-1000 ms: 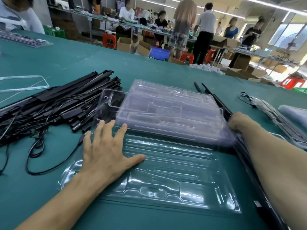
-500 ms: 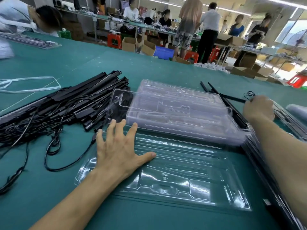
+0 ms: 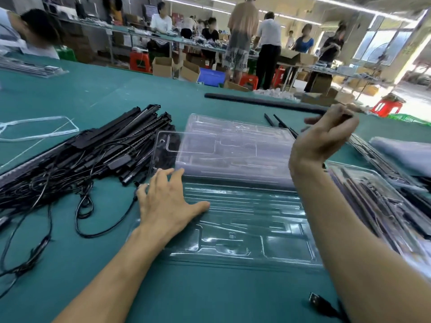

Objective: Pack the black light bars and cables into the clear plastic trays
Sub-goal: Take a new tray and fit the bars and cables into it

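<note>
The right hand (image 3: 326, 136) has left the table beside the stack of clear trays (image 3: 233, 145), where it lay one second ago, and is now raised above the stack's right end. It grips one end of a black light bar (image 3: 256, 101), which is lifted off the table and reaches out to the left. A cable plug (image 3: 314, 299) has come into view beneath the right forearm.

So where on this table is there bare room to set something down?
Bare green table lies in front of the open clear tray, between the forearms, and beyond the pile of light bars and cables and the tray stack. Crowded: left with that pile, right with filled trays. The right hand holds a light bar.
</note>
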Demonstrator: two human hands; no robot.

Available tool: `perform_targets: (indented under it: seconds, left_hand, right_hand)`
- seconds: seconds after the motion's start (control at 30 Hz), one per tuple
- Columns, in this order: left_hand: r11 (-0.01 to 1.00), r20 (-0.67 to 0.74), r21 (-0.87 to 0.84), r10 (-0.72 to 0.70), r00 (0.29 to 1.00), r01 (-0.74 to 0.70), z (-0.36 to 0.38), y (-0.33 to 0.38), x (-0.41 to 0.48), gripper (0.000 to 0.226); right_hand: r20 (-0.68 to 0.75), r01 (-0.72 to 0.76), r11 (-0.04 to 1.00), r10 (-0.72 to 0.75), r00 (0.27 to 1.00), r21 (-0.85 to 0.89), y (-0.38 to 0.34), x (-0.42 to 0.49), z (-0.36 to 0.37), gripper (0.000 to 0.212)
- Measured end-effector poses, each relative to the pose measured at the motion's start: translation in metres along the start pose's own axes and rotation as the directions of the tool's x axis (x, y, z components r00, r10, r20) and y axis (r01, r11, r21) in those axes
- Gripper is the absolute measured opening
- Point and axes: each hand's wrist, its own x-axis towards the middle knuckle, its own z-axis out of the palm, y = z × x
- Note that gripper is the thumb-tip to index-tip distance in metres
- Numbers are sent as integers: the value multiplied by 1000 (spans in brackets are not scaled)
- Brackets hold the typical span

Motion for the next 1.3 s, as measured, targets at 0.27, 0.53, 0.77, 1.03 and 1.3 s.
perform_targets:
  seconds: [0.27,0.53,0.77,1.03,1.3]
  left_hand:
    - [991,215,-132,6,977,23,-15,-3,-2,128]
    - [995,112,-95,-19,994,29,-33,-25,2,119]
    - [985,42,-58,-162,986,164,-36,-47,3,106]
    - [989,54,-27,-143,988,144,-34,-45,-2,108]
    - [986,17,-59,-158,987,158,-30,-42,-3,93]
  right_hand:
    - [-69,-559,821,568,820,115,28,-47,-68,28]
    - [-165,-608,793,594,787,-42,56,-51,-103,28]
    - [-28,-524,815,535,845,-249,64,-56,-101,26]
    - [200,-406,845,491,848,-349,55,-63,-105,23]
    - [391,14,747,332,859,-665,40,-62,-105,20]
